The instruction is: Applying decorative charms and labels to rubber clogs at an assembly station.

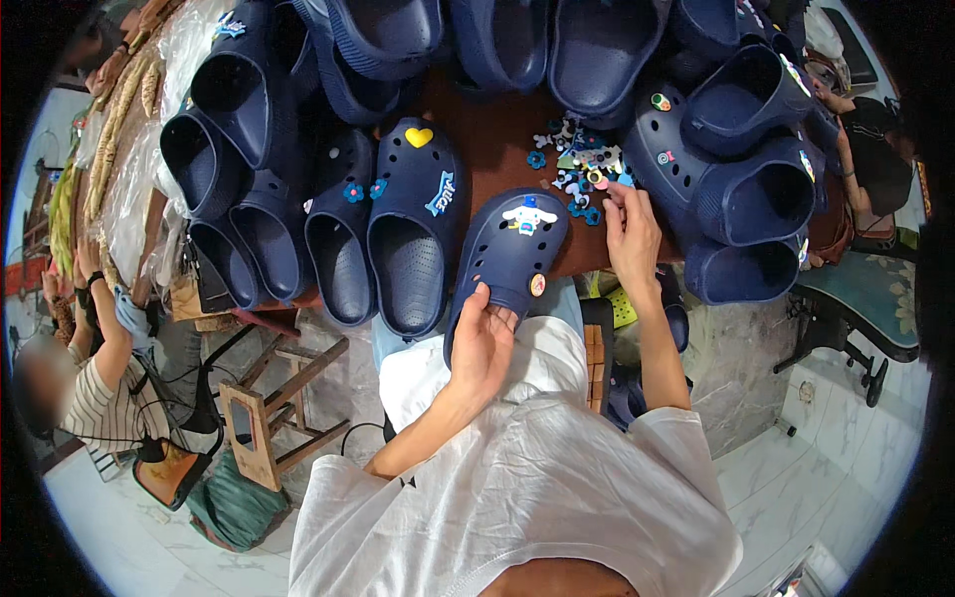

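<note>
My left hand (484, 343) is closed on the heel end of a navy clog (497, 249), tilted at the near edge of the table. On that clog sit a white cartoon charm (529, 214) with blue on it and a small round charm (537, 286) at its side. At the near right edge of a pile of small coloured shoe charms (587, 159) is my right hand (634, 237). Its fingers are drawn together, and what they hold, if anything, is too small to make out. Beside the held clog lies another navy clog (418, 229) with a yellow heart charm (419, 137).
Many navy clogs (239, 109) stand along the left and back of the brown table (502, 129), and more clogs (746, 199) are stacked at the right. A wooden stool (254, 433) stands at lower left, near a seated person (114, 388). At right is a chair (865, 294).
</note>
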Action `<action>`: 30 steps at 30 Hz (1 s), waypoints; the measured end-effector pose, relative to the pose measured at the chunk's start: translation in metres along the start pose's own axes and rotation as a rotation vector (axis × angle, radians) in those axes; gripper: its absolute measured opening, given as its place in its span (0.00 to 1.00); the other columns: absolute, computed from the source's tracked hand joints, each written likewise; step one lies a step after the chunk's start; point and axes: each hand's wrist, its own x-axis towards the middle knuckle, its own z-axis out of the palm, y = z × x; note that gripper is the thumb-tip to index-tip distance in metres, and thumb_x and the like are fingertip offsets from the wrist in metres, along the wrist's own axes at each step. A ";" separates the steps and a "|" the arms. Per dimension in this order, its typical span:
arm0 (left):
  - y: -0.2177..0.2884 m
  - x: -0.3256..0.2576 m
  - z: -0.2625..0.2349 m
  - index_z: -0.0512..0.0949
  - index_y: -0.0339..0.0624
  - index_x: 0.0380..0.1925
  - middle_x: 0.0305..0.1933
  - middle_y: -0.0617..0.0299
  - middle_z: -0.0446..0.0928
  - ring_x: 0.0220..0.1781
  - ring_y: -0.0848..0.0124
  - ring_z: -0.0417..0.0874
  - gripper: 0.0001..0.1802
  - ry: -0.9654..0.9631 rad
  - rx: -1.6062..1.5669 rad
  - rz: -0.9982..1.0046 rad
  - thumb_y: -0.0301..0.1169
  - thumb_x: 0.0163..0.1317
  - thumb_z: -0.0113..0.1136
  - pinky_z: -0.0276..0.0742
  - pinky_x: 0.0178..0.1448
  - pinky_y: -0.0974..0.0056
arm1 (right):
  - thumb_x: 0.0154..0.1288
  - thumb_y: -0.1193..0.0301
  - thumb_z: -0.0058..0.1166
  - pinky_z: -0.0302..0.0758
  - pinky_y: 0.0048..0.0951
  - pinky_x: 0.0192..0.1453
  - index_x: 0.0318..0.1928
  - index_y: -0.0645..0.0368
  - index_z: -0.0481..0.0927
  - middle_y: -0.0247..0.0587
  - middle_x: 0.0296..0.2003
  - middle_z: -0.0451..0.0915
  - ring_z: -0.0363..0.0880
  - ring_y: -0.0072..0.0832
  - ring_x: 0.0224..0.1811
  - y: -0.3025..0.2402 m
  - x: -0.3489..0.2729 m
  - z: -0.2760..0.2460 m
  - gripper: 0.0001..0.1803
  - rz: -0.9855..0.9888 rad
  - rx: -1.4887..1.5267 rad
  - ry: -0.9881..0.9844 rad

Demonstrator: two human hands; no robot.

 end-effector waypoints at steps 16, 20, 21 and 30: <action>0.002 -0.002 -0.009 0.70 0.34 0.53 0.57 0.57 0.75 0.60 0.66 0.74 0.18 -0.015 -0.077 -0.039 0.29 0.65 0.55 0.64 0.69 0.60 | 0.63 0.72 0.61 0.70 0.19 0.31 0.36 0.60 0.74 0.30 0.27 0.76 0.71 0.15 0.25 -0.004 0.000 -0.002 0.09 0.194 0.259 -0.008; -0.003 -0.005 -0.007 0.71 0.33 0.52 0.56 0.58 0.74 0.59 0.69 0.74 0.17 -0.087 0.063 -0.023 0.31 0.66 0.56 0.64 0.67 0.62 | 0.61 0.76 0.63 0.72 0.16 0.35 0.35 0.61 0.74 0.28 0.29 0.77 0.74 0.13 0.29 -0.030 -0.006 -0.030 0.09 0.273 0.708 -0.137; -0.006 -0.006 -0.007 0.71 0.35 0.53 0.56 0.59 0.74 0.58 0.69 0.74 0.18 -0.110 0.119 -0.029 0.33 0.66 0.57 0.65 0.65 0.62 | 0.61 0.76 0.63 0.72 0.16 0.35 0.35 0.61 0.74 0.28 0.29 0.77 0.74 0.13 0.29 -0.041 -0.009 -0.037 0.09 0.275 0.707 -0.140; -0.031 -0.024 0.005 0.70 0.36 0.58 0.57 0.64 0.73 0.58 0.77 0.71 0.18 -0.135 0.286 0.040 0.27 0.69 0.53 0.63 0.65 0.67 | 0.58 0.78 0.63 0.76 0.19 0.38 0.34 0.65 0.79 0.34 0.32 0.82 0.81 0.17 0.35 -0.082 -0.025 -0.043 0.06 0.155 0.654 -0.616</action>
